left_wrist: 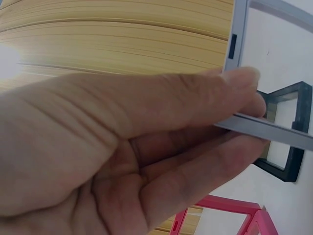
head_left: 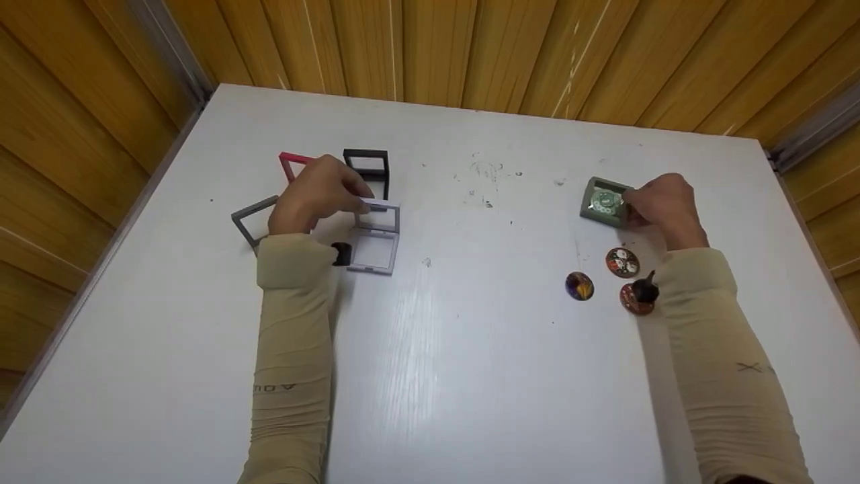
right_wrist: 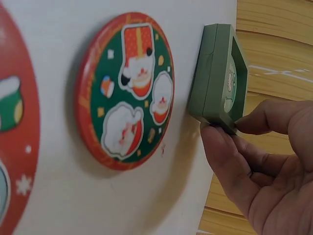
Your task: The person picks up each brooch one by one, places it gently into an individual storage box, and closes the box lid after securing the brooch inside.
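My left hand [head_left: 322, 188] pinches the upper edge of a pale lilac hinged display frame [head_left: 395, 254], spread into two leaves. In the left wrist view, thumb and fingers lie on either side of a thin edge of this frame [left_wrist: 279, 132]. At the right, my right hand [head_left: 668, 205] holds a green display frame [head_left: 600, 218] by its near right corner, between thumb and fingers. A round pale green badge [head_left: 607, 201] shows inside it. The right wrist view shows the green frame [right_wrist: 208, 73] folded together, tilted against the table in that view.
Around my left hand stand a red frame [head_left: 287, 165], a black frame [head_left: 366, 153] and a grey frame [head_left: 243, 226], all spread. Nearer than the green frame lie a Christmas badge [head_left: 623, 262], a purple badge [head_left: 579, 286] and a partly hidden red badge [head_left: 631, 306]. Wooden panels [head_left: 437, 54] border the white table.
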Tool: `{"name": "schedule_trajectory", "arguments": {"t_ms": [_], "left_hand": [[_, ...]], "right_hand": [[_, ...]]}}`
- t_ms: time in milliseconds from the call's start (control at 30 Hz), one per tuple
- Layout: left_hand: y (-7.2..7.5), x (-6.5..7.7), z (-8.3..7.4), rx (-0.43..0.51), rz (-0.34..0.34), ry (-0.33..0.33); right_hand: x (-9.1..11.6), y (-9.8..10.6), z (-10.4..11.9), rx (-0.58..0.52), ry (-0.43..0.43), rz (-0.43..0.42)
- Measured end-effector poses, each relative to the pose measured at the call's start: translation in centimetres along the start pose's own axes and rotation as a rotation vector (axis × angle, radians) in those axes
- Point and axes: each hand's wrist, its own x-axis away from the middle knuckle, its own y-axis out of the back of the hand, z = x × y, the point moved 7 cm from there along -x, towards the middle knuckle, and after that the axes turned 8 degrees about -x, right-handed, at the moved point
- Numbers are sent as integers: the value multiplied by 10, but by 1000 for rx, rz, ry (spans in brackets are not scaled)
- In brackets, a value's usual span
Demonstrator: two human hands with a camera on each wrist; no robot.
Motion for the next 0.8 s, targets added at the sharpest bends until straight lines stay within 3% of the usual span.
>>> {"name": "schedule_trajectory", "arguments": {"t_ms": [533,800], "left_hand": [[2,-2,-1,21,-18,18],[0,-5,-5,6,-28,-28]], "right_hand": [[-13,22,-23,-18,-86,-49],[-10,30,-33,-31,-84,-77]]}}
